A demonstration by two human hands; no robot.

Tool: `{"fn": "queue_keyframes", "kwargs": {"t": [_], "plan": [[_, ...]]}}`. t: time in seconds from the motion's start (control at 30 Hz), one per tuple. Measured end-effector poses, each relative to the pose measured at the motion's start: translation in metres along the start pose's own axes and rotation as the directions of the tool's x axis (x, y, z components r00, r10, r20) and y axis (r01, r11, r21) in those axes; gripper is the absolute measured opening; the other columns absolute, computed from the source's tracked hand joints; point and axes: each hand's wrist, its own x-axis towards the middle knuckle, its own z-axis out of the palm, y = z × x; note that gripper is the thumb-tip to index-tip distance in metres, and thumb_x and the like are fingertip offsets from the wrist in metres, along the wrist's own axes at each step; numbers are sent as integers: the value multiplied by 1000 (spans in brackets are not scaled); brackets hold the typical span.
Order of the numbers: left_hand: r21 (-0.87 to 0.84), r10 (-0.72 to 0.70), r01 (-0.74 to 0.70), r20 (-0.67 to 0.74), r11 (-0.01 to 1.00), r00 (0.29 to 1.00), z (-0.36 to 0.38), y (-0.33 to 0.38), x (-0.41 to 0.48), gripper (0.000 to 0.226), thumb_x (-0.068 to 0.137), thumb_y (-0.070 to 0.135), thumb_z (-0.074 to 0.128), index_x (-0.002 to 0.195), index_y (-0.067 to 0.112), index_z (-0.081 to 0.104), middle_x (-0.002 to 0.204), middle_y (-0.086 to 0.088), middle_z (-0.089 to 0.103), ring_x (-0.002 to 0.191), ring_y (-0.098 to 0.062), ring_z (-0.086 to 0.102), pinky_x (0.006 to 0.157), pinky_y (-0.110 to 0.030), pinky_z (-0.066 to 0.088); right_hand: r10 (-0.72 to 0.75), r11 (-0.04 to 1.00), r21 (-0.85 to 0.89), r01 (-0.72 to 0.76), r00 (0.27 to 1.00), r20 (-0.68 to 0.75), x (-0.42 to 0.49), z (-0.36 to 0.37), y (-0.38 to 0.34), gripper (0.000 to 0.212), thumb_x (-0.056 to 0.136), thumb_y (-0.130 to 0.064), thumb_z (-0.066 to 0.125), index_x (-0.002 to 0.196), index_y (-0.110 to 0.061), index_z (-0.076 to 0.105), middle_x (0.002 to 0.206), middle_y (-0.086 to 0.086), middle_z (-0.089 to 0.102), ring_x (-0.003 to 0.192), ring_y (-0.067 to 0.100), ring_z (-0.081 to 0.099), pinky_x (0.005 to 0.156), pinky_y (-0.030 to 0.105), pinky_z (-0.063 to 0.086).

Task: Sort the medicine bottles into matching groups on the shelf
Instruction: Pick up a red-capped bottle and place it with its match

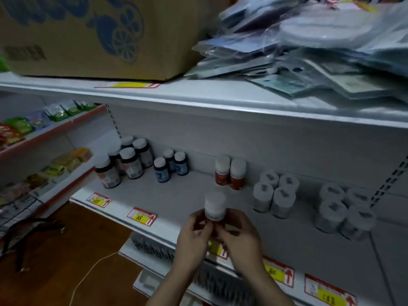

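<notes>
Shelf (152, 193) in front of the person is plain white metal, and the medicine bottles on it stand in little clusters. Both hands are up near its front edge with one red bottle (214, 209) between them. The left hand (194, 234) has its fingers curled round the left side of it, and the right hand (239, 235) is wrapped round the right side, thumbs meeting low on the front. The bottle is upright with its white cap on top, over the front part of the shelf, though I honestly can't tell if it's resting on it or held just above. Right behind it, near the back wall, two more red bottles (230, 173) with the same white caps stand touching each other. Further left is a trio of blue-label bottles (171, 165), and left of that a bunch of dark bottles (128, 162) with pale labels, five or so. To the right of the red pair, four white bottles (273, 193) are packed together, then a second white cluster (344, 210) stands apart from them. Yellow price tags (141, 216) sit along the shelf lip. Up top, a cardboard box (88, 34) with blue fruit prints sits beside a messy heap of plastic-wrapped packs (309, 45). Off to the left, snack packets (33, 123) fill other shelves, pretty blurry.
</notes>
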Motion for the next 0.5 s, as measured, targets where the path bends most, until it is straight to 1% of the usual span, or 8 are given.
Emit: {"fn": "queue_keyframes", "kwargs": {"t": [0.07,0.13,0.2,0.27,0.3,0.4,0.47,0.5], "plan": [[32,-1,0,19,999,1000,-2,-2,27,23,95,23,58,117,28,61,105,8,71,93,-7,66,69,-17,49,11,999,-47,-13,1000,-27,22,11,-2,25,83,-18,74,99,-35,64,100,-18,70,95,2,64,73,12,51],[29,18,-18,24,999,1000,-3,-5,52,22,94,20,59,115,28,62,103,6,72,92,-11,67,66,-18,48,-23,992,-128,16,998,-52,41,21,-5,25,86,-20,71,104,-35,62,104,-16,67,96,1,62,73,10,47],[37,34,-36,43,999,998,-4,-7,77,24,94,20,59,117,26,63,106,3,72,94,-14,67,72,-25,52,-70,986,-160,56,994,-84,59,30,-8,25,87,-21,69,105,-36,61,104,-17,66,95,-2,61,78,16,48],[39,38,-41,80,998,996,-4,-9,101,26,94,21,59,120,22,64,108,-1,71,95,-16,67,77,-31,54,-108,979,-186,85,988,-115,74,39,-10,22,89,-22,68,100,-40,62,97,-22,68,90,-7,64,76,15,49],[39,53,-58,105,998,993,-5,-9,111,25,95,21,59,119,22,65,107,-1,71,94,-15,67,77,-30,54,-103,978,-193,76,986,-134,79,44,-11,20,89,-22,67,98,-40,63,94,-22,70,88,-8,65,74,15,51],[28,121,-131,223,991,967,-7,-10,133,22,96,18,57,112,27,67,98,7,73,86,-3,68,70,-18,51,-57,983,-186,13,971,-233,92,54,-10,13,88,-31,67,101,-33,66,96,-13,73,89,-3,67,79,26,54],[11,143,-154,306,988,941,-9,-12,143,22,96,16,56,106,31,68,89,15,72,78,5,68,63,-9,47,-40,980,-197,-19,956,-292,97,60,-9,20,86,-42,65,102,-31,67,96,-12,73,89,-2,68,77,27,53],[11,142,-155,337,988,931,-9,-13,147,22,96,16,56,104,33,67,87,17,72,77,6,68,62,-7,46,-30,977,-208,-38,949,-315,99,62,-9,21,86,-45,64,102,-32,67,96,-12,73,88,-2,67,75,26,52]]}}
